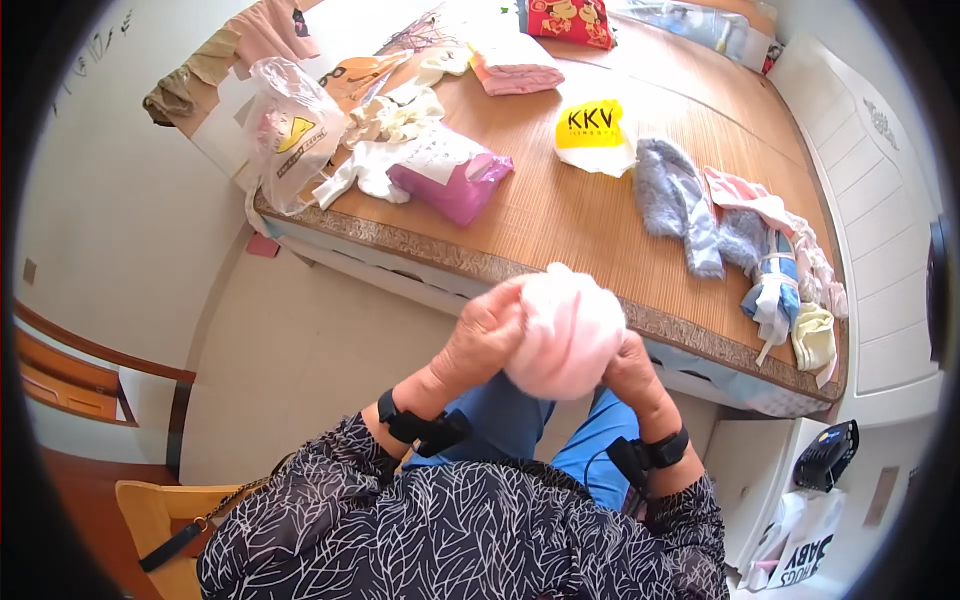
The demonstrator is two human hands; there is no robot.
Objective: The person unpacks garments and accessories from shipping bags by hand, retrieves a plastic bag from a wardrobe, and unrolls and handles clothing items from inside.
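Observation:
A fluffy pale pink bundle (565,335) is held up in front of the bed's near edge, above my knees. My left hand (485,335) grips its left side, fingers curled into the fabric. On the lower right side, my right hand (632,370) is closed on the same bundle. Folds run down its middle, and a small tuft sticks up at its top. Some of my fingertips are hidden by the fluffy fabric.
On the bed mat (540,220) lie a purple package (465,185), a yellow KKV bag (595,125), grey fluffy clothing (670,200), a blue bundle (775,285) and folded pink cloth (515,70). A plastic bag (290,135) sits at the left corner.

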